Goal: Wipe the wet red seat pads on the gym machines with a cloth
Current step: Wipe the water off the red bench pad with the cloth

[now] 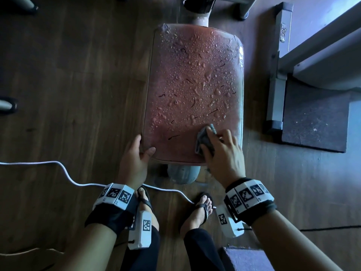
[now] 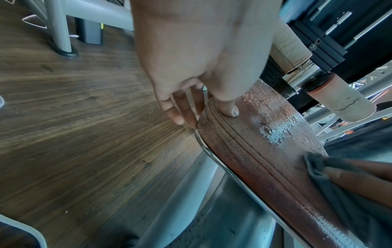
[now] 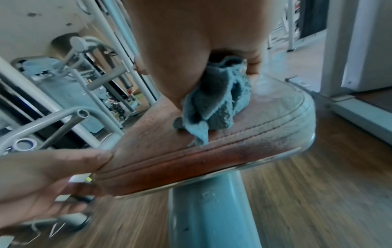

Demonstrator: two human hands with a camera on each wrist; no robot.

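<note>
Right hand (image 1: 222,151) clutches the cloth (image 1: 205,141) on the pad (image 1: 193,79); left hand (image 1: 136,153) grips its corner. Bunched so small, the cloth may just smear droplets about.

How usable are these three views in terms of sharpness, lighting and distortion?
Head view: dim, corners darkened, yet droplets on the seat pad are crisp. Left wrist view: floor streaked with motion blur, strong wide-angle bending. Right wrist view: blur on floor and left hand, cloth fairly sharp.
</note>
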